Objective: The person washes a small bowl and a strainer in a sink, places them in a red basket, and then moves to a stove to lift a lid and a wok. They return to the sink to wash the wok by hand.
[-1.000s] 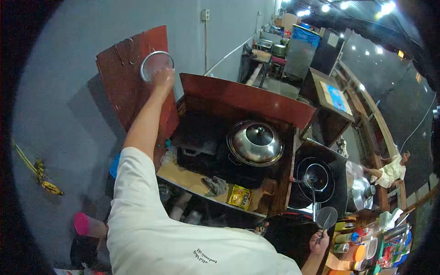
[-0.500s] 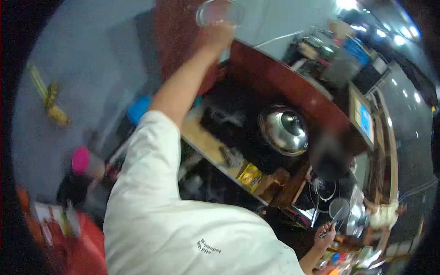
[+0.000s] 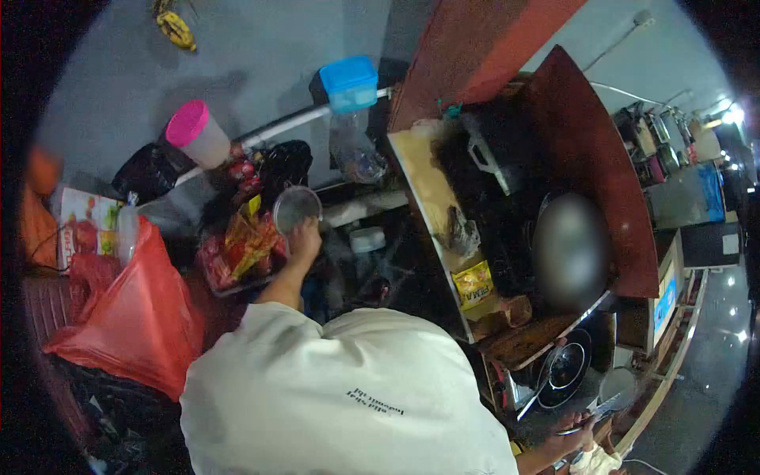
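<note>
My left hand (image 3: 305, 241) grips a round, metal-rimmed, see-through bowl or sieve (image 3: 297, 207), held low over a heap of red and yellow snack packets (image 3: 244, 240). My white sleeve fills the lower middle. At the bottom right my right hand (image 3: 576, 428) holds the handle of a flat round skimmer (image 3: 616, 386), next to a black wok (image 3: 565, 367) on a burner. I cannot tell what lies in the bowl.
A red plastic bag (image 3: 136, 310) lies at the left. A pink-lidded tub (image 3: 195, 132) and a blue-lidded container (image 3: 349, 82) stand behind the packets. A steel wok lid (image 3: 570, 249), a yellow packet (image 3: 473, 283) and a rag (image 3: 461, 231) sit on the stove counter.
My left hand brought the round bowl down from the wall board to the packets below. My head turned left and down. The right hand keeps the skimmer by the wok.
</note>
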A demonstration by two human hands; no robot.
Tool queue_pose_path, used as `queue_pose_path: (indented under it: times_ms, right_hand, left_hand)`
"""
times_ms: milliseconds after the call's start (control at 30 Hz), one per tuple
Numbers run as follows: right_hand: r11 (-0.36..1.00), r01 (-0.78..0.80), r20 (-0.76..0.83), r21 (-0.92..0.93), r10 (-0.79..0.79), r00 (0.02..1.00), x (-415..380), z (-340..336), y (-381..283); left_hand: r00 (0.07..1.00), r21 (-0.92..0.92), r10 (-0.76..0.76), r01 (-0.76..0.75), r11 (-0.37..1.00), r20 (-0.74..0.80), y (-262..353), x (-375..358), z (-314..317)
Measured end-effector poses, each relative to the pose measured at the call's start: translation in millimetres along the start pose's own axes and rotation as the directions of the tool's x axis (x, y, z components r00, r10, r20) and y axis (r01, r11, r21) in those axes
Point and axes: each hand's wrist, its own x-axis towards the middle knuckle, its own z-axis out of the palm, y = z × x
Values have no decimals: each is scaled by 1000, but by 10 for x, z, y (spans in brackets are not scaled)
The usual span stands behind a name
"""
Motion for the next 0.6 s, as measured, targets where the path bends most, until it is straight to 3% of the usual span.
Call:
queue_pose_path:
  times_ms: [33,67,133,167,200,267,300,433,500,533,600]
  right_hand:
    - [1000,-9,-33,-22,8,999,46,27,-49]
    - [999,-17,-28,-34,16,999,84,63,-90]
    - [956,-246,111,160,230,967,132,256,-224]
    - [997,-69,-117,24,72,991,-203,799,-350]
    - [998,-68,-112,20,69,991,-78,681,-304]
    - [967,-253,210,30,242,947,135,532,-270]
    - [965,-261,21,20,260,965,232,484,-194]
    - [960,-273,18,56,272,962,98,683,-251]
    - [993,-110,-5,-44,110,994,85,657,-184]
    - [993,-108,-10,-49,108,994,117,592,-188]
    - [972,-237,258,-10,231,938,137,509,-246]
  left_hand:
    - [968,78,103,-87,993,-231,-222,51,179]
    - [974,74,92,-78,994,-205,-208,132,-66]
    - [981,71,77,-65,995,-177,-119,376,-497]
    - [985,39,59,-53,998,-160,-109,504,-546]
    - [989,6,41,-40,999,-144,-112,610,-552]
    - [988,36,33,-27,999,-152,-126,787,-447]
    - [987,69,31,-21,997,-158,-120,833,-397]
    - [991,40,-54,59,997,-120,-39,894,-378]
    - [985,63,26,-16,998,-170,-180,963,-144]
    - [986,60,29,-19,998,-165,-237,1005,-40]
    - [990,-11,-3,2,1000,-139,-317,1105,75]
